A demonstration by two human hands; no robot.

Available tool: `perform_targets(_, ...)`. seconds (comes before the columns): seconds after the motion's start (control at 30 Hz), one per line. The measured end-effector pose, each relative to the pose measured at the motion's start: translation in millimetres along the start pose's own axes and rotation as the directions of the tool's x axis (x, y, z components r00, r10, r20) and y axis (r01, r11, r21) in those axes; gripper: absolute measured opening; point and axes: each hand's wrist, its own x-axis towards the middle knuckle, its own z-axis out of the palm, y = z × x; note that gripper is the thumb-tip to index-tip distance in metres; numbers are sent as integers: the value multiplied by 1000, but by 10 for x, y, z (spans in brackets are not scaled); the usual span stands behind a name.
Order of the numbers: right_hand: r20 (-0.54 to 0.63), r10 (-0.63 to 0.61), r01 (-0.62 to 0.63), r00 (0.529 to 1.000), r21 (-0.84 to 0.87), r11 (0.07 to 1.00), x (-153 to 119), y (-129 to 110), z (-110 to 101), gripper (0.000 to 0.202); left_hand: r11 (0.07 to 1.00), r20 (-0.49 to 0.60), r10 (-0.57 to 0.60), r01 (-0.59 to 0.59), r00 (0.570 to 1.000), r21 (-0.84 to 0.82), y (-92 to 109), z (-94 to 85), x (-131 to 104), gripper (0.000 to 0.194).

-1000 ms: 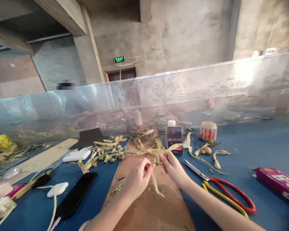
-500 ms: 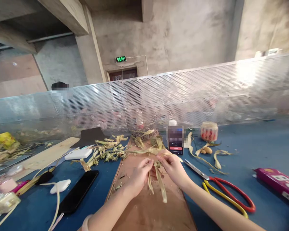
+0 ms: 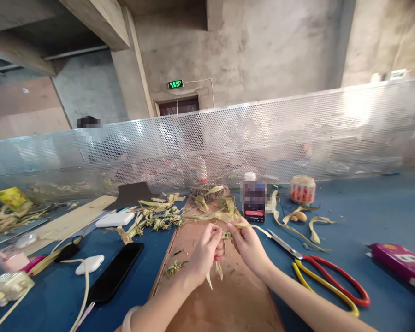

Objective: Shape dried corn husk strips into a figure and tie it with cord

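Note:
Over the brown board (image 3: pixel 221 295), both hands meet around dry, pale green plant strips. My left hand (image 3: pixel 209 249) is closed on the strips, whose loose ends (image 3: pixel 214 274) hang below its fingers. My right hand (image 3: pixel 245 242) pinches the same strips from the other side, and a long pale strip (image 3: pixel 259 228) sticks out to its right. Fingertips hide most of the join between the hands. More dry strips (image 3: pixel 224 205) lie at the board's far end. Scissors (image 3: pixel 300 258) with red and yellow handles lie right of my right hand.
A black phone (image 3: pixel 116 273), a white case (image 3: pixel 90 264) and a plant pile (image 3: pixel 162 216) are on the left. A propped phone (image 3: pixel 254 213), a jar (image 3: pixel 302 189) and a purple box (image 3: pixel 401 265) are right. Behind the perforated metal screen (image 3: pixel 228 133) is a person (image 3: pixel 103 150).
The hanging strips have moved up and now show less below my left hand, whose fingers have curled round them. A small plant scrap now shows on the board's left side.

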Motion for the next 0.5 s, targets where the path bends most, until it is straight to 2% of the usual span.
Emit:
perform_targets(0.2, 29, 85, -88, 996, 108, 990, -23, -17, 13, 35, 999, -6, 4, -4, 1000, 48, 21, 6, -20, 25)
perform_targets(0.4, -75, 130, -119, 989, 143, 983, -26, -29, 10, 29, 998, -7, -3, 3, 1000, 68, 39, 40, -34, 25)
perform_targets(0.5, -37, 124, -118, 992, 129, 985, -20, -46, 5, 27, 998, -22, 2, -1, 1000, 58, 35, 37, -34, 25)
